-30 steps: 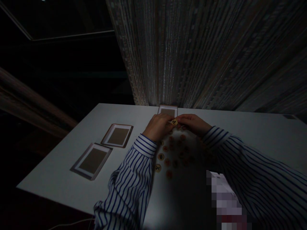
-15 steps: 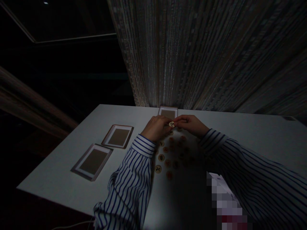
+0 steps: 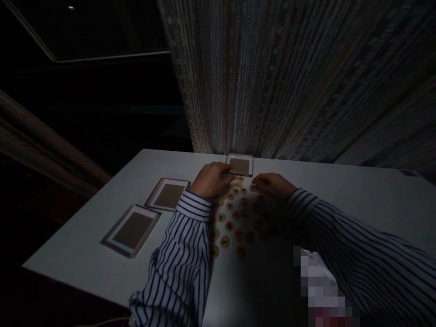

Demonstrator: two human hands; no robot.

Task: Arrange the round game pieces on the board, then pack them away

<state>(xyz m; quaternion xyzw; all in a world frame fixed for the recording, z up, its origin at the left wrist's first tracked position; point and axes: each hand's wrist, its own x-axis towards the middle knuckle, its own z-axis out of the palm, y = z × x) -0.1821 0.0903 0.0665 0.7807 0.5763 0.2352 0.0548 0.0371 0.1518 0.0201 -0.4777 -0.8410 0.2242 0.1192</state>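
Observation:
Round wooden Chinese chess pieces (image 3: 229, 225) with dark or red characters lie spread between my forearms. My left hand (image 3: 210, 179) hovers over the left edge of the spread, thumb and fingers apart, with nothing visible between them. Its fingertips reach close to the near edge of the far shallow tray (image 3: 252, 166). At the right side of the spread, my right hand (image 3: 275, 185) has its fingers closed on the edge of a chess piece with a dark character (image 3: 253, 187). Some pieces are hidden under my left hand and in the shadow by my right arm.
Two more shallow trays with brown bottoms stand on the left of the white table (image 3: 85, 236): one rear tray (image 3: 186, 187) and one front tray (image 3: 132, 255). A string curtain (image 3: 238, 81) hangs behind the table. A pixelated patch covers the lower right.
My hands have moved apart from around one piece. My left hand went left and opened; my right hand moved slightly right and down with a piece at its fingertips.

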